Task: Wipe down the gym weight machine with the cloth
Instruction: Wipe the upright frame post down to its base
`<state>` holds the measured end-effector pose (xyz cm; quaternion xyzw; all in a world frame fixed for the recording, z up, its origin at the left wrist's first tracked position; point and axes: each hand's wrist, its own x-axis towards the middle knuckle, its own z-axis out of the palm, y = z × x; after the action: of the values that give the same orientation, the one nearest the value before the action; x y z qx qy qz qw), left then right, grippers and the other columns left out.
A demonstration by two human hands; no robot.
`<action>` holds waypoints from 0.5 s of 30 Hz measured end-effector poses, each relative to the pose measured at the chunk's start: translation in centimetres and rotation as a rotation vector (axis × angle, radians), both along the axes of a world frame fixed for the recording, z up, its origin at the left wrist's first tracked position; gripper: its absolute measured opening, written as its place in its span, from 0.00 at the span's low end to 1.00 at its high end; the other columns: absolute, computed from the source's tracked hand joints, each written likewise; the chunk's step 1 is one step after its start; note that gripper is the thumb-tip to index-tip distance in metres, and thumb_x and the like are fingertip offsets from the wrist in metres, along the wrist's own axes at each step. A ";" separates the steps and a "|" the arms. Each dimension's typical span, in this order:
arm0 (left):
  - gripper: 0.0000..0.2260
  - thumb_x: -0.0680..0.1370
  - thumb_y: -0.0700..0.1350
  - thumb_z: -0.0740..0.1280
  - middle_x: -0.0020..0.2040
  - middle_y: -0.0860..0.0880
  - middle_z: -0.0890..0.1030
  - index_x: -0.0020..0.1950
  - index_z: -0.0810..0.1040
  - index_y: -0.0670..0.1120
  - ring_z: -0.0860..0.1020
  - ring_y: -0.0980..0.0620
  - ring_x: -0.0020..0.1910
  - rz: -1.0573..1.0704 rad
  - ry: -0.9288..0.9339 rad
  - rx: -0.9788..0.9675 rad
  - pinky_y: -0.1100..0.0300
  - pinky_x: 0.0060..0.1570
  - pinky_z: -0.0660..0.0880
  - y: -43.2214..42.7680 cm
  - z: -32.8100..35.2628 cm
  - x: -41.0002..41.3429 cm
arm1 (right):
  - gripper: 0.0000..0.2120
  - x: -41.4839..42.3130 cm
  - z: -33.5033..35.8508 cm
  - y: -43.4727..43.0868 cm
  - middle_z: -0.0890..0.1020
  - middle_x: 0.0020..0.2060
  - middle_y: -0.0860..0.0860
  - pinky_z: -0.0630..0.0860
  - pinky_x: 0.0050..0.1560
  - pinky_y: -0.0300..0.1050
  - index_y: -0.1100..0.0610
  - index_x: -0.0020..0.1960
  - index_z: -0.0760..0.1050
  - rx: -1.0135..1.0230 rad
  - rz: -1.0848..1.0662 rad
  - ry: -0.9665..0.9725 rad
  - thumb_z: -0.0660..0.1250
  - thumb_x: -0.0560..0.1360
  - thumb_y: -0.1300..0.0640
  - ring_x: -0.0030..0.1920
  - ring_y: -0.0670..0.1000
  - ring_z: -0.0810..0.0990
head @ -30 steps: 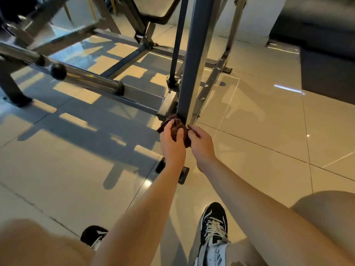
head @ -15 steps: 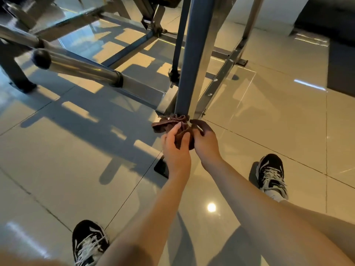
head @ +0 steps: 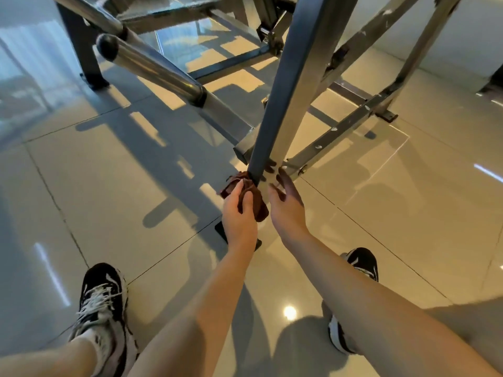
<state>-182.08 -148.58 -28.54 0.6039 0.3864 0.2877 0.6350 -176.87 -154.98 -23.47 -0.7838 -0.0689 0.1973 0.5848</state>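
Observation:
A grey steel upright post (head: 283, 104) of the weight machine slants down to a foot near the floor. My left hand (head: 238, 213) grips a bunched brown cloth (head: 257, 205) against the bottom of that post. Beside the post's right face, my right hand (head: 285, 202) has straight fingers that touch the metal low down and hold nothing. The post's floor plate (head: 221, 231) is mostly hidden under my left wrist.
A chrome weight peg with a black end cap (head: 152, 68) juts out at upper left. Frame rails (head: 340, 134) run across the glossy tiled floor behind the post. My shoes (head: 102, 303) stand on either side below.
My right hand has let go of the cloth and opened against the post. The left hand still holds the cloth at the post's base. The camera has dropped lower and closer.

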 end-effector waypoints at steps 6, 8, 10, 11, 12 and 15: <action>0.20 0.85 0.43 0.62 0.74 0.51 0.71 0.77 0.69 0.49 0.70 0.57 0.70 0.108 0.000 0.133 0.77 0.62 0.68 -2.3 -1.6 1.4 | 0.21 2.1 -0.7 -1.3 0.75 0.69 0.43 0.67 0.62 0.37 0.43 0.75 0.70 0.060 0.120 -0.039 0.62 0.84 0.57 0.66 0.40 0.71; 0.20 0.85 0.45 0.61 0.74 0.50 0.72 0.77 0.69 0.52 0.71 0.52 0.72 0.138 0.051 0.073 0.63 0.70 0.70 -2.5 -3.6 1.2 | 0.20 3.2 -1.3 -1.8 0.77 0.67 0.43 0.68 0.61 0.39 0.44 0.73 0.71 0.053 0.154 -0.039 0.62 0.84 0.57 0.64 0.41 0.73; 0.19 0.85 0.47 0.61 0.74 0.52 0.72 0.77 0.68 0.55 0.72 0.51 0.71 0.164 0.096 -0.036 0.52 0.72 0.70 -2.7 -4.6 1.1 | 0.15 4.3 -1.6 -2.4 0.80 0.63 0.46 0.70 0.58 0.40 0.48 0.69 0.76 -0.019 0.213 -0.048 0.62 0.84 0.57 0.63 0.46 0.77; 0.19 0.85 0.46 0.60 0.74 0.51 0.72 0.77 0.68 0.56 0.72 0.50 0.71 0.183 0.111 -0.096 0.51 0.71 0.70 -2.8 -4.7 1.1 | 0.13 5.0 -1.7 -2.7 0.81 0.61 0.49 0.71 0.56 0.38 0.51 0.67 0.78 -0.030 0.210 -0.036 0.62 0.84 0.58 0.59 0.47 0.79; 0.19 0.86 0.46 0.60 0.74 0.50 0.72 0.77 0.69 0.56 0.72 0.49 0.71 0.211 0.124 -0.137 0.52 0.70 0.71 -2.9 -4.7 1.1 | 0.13 5.5 -1.6 -3.1 0.81 0.61 0.52 0.72 0.51 0.33 0.54 0.66 0.78 0.000 0.183 0.001 0.63 0.83 0.60 0.54 0.45 0.80; 0.19 0.86 0.46 0.60 0.73 0.49 0.72 0.77 0.69 0.54 0.73 0.49 0.70 0.293 0.157 -0.139 0.52 0.68 0.73 -3.6 -3.2 1.9 | 0.17 7.3 -1.9 -3.9 0.75 0.68 0.65 0.76 0.43 0.29 0.61 0.72 0.73 0.101 0.183 0.050 0.63 0.83 0.64 0.48 0.43 0.80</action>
<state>-180.13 -152.19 -31.73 0.5162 0.5378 0.3017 0.5944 -169.52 -158.92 -25.39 -0.7386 -0.1353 0.2657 0.6046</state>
